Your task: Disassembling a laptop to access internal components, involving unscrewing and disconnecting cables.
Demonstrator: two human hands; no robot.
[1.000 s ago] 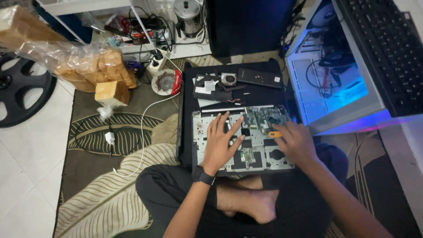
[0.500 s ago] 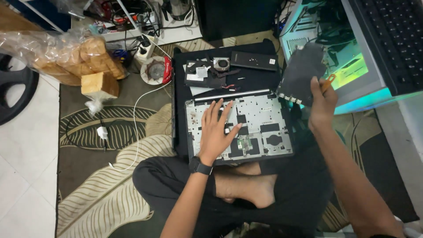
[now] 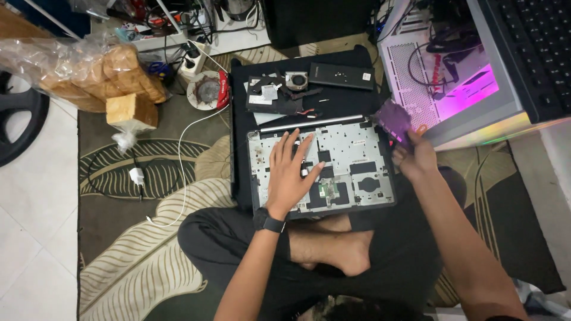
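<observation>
An opened laptop base (image 3: 351, 154) lies on a black mat (image 3: 244, 113) in front of my crossed legs, its grey inner frame bare. My left hand (image 3: 291, 172), with a black watch on the wrist, rests flat on the frame with fingers spread. My right hand (image 3: 413, 157) is off the laptop's right edge and grips a circuit board (image 3: 392, 119), which looks purple in the pink glow of the computer case beside it. A yellow tip shows at that hand's fingers.
Beyond the laptop lie a fan with heatsink parts (image 3: 279, 92) and a flat black battery (image 3: 342, 75). A lit computer case (image 3: 452, 77) stands right, with a black keyboard (image 3: 535, 47) on top. A tape roll (image 3: 208, 90), power strip (image 3: 193, 56), bagged wooden blocks (image 3: 95, 74) and charger cable (image 3: 140, 178) lie left.
My right hand lifted the circuit board out of the laptop and carried it right, toward the computer case. The left hand stayed flat on the frame. The case's glow went from blue to pink.
</observation>
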